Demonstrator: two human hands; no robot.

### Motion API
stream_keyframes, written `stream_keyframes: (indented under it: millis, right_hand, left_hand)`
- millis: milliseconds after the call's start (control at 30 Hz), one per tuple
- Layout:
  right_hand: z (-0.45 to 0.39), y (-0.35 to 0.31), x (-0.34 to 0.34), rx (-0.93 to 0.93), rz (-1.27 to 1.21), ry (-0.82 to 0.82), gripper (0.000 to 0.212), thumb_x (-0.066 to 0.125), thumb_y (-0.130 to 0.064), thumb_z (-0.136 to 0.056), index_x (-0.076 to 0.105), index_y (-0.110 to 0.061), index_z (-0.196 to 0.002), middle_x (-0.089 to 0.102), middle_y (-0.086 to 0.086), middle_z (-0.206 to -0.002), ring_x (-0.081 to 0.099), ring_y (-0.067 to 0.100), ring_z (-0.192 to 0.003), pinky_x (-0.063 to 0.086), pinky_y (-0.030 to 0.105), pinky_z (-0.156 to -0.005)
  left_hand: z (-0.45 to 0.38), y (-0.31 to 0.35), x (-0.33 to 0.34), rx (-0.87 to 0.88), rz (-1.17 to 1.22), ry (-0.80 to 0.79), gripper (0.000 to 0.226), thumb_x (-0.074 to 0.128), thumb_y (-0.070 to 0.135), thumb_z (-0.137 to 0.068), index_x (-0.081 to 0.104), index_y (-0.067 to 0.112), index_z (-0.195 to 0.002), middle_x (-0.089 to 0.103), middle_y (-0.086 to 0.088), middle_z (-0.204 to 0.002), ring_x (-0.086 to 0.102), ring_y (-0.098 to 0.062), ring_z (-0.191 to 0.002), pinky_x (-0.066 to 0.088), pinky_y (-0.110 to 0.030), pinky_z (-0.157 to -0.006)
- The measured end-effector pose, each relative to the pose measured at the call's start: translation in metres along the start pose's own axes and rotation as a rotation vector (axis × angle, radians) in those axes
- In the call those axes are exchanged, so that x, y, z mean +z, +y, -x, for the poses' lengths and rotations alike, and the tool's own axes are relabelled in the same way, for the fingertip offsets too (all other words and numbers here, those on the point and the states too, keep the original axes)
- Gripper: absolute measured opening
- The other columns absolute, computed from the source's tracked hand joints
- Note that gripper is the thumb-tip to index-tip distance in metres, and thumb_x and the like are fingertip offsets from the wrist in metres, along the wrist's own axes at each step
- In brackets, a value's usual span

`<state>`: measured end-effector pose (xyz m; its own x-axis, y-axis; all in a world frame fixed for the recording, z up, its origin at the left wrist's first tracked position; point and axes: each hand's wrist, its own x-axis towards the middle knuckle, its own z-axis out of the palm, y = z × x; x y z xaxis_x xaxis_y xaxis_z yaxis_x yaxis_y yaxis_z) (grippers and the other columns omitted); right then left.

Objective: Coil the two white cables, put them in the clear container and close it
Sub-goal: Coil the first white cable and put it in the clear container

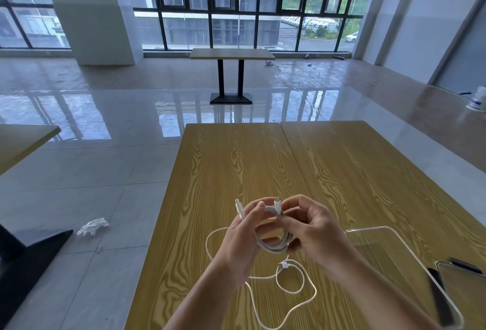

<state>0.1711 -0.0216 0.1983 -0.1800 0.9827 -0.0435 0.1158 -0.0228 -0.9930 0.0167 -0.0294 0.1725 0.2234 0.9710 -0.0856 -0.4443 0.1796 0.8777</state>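
Above the wooden table (263, 161), my left hand (243, 235) and my right hand (313, 227) both grip one coiled white cable (276, 245). Its loops hang between my palms, and two plug ends stick up by my fingertips. A second white cable (292, 290) lies loose on the table below my hands, in open loops, with one plug near the middle. The clear container (389, 258) sits on the table to the right of my right forearm, its near end cut off by the frame edge.
A clear lid or second clear piece (462, 285) with a dark strip lies at the far right edge. A seam splits the table top into two halves. A crumpled plastic piece (92, 225) lies on the tiled floor to the left. Another table (231, 54) stands far ahead.
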Motion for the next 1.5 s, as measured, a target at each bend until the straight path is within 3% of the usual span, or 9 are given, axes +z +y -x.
stream_keyframes:
  millis: [100, 233, 400, 600, 733, 1000, 1133, 1300, 1500]
  right_hand:
    - [-0.001, 0.001, -0.001, 0.004, -0.008, 0.054, 0.015, 0.071, -0.014, -0.091, 0.071, -0.026, -0.083, 0.073, 0.001, -0.073, 0.073, 0.017, -0.064, 0.057, 0.029, -0.051]
    - [-0.003, 0.006, -0.004, 0.018, -0.002, 0.120, 0.020, 0.069, -0.011, -0.092, 0.071, -0.027, -0.080, 0.069, -0.007, -0.065, 0.071, 0.013, -0.061, 0.060, 0.034, -0.052]
    - [-0.006, 0.014, -0.005, 0.025, -0.016, 0.203, 0.023, 0.068, -0.008, -0.092, 0.071, -0.028, -0.080, 0.068, -0.005, -0.064, 0.070, 0.012, -0.059, 0.060, 0.032, -0.051]
    - [-0.010, 0.024, -0.008, 0.043, 0.009, 0.272, 0.011, 0.068, -0.010, -0.093, 0.068, -0.020, -0.087, 0.066, -0.010, -0.057, 0.070, 0.010, -0.057, 0.062, 0.037, -0.054]
    - [-0.009, 0.026, -0.004, 0.025, 0.103, 0.277, 0.020, 0.069, -0.011, -0.092, 0.067, -0.026, -0.078, 0.069, -0.001, -0.065, 0.073, 0.015, -0.061, 0.060, 0.032, -0.050]
    - [-0.001, 0.025, 0.005, -0.041, 0.254, 0.220, 0.012, 0.068, -0.015, -0.093, 0.065, -0.020, -0.083, 0.070, 0.004, -0.073, 0.073, 0.014, -0.060, 0.058, 0.027, -0.047]
    - [0.005, 0.023, 0.007, -0.092, 0.275, 0.205, 0.010, 0.064, -0.021, -0.096, 0.063, -0.027, -0.089, 0.071, -0.002, -0.075, 0.073, 0.016, -0.063, 0.062, 0.035, -0.050]
    - [0.011, 0.023, 0.014, -0.182, 0.385, 0.269, 0.011, 0.063, -0.021, -0.096, 0.061, -0.031, -0.092, 0.068, -0.007, -0.077, 0.068, 0.016, -0.063, 0.060, 0.041, -0.055]
    - [0.019, 0.024, 0.016, -0.288, 0.401, 0.247, 0.008, 0.065, -0.013, -0.094, 0.063, -0.020, -0.094, 0.065, -0.007, -0.075, 0.065, 0.003, -0.074, 0.050, 0.011, -0.057]
  left_hand:
    - [0.000, -0.003, -0.004, 0.000, -0.050, 0.144, 0.047, 0.052, 0.043, -0.092, 0.061, 0.007, -0.122, 0.069, -0.024, -0.118, 0.066, -0.044, -0.100, 0.051, -0.055, -0.093]
    - [0.003, -0.008, -0.013, -0.017, -0.066, 0.221, 0.039, 0.048, 0.044, -0.095, 0.067, 0.016, -0.115, 0.077, -0.010, -0.097, 0.072, -0.023, -0.080, 0.056, -0.036, -0.068]
    - [0.012, -0.016, -0.021, -0.055, -0.010, 0.267, 0.023, 0.055, 0.028, -0.097, 0.068, 0.013, -0.109, 0.073, -0.010, -0.086, 0.061, -0.014, -0.061, 0.050, -0.026, -0.059]
    - [0.018, -0.021, -0.020, 0.007, 0.137, 0.326, 0.019, 0.060, 0.008, -0.094, 0.067, 0.001, -0.111, 0.073, -0.017, -0.084, 0.067, -0.017, -0.067, 0.058, -0.025, -0.063]
    - [0.016, -0.018, -0.015, 0.097, -0.034, 0.346, 0.020, 0.072, 0.027, -0.077, 0.081, 0.018, -0.093, 0.077, -0.004, -0.082, 0.065, -0.010, -0.068, 0.053, -0.024, -0.066]
    - [0.008, -0.016, -0.011, 0.031, -0.068, 0.307, 0.013, 0.081, 0.006, -0.076, 0.079, -0.001, -0.086, 0.071, -0.007, -0.122, 0.070, -0.027, -0.108, 0.060, -0.044, -0.085]
    - [0.004, -0.012, -0.010, 0.035, -0.148, 0.291, 0.003, 0.081, 0.003, -0.075, 0.079, 0.001, -0.076, 0.077, -0.008, -0.105, 0.074, -0.024, -0.098, 0.060, -0.042, -0.085]
    - [0.000, -0.013, -0.007, 0.056, -0.305, 0.354, 0.009, 0.079, -0.004, -0.076, 0.072, -0.003, -0.070, 0.077, -0.010, -0.076, 0.073, -0.018, -0.068, 0.057, -0.025, -0.060]
    - [-0.004, -0.023, -0.005, -0.033, -0.409, 0.401, 0.018, 0.068, 0.008, -0.089, 0.053, 0.013, -0.096, 0.076, -0.010, -0.074, 0.074, -0.022, -0.067, 0.059, -0.033, -0.057]
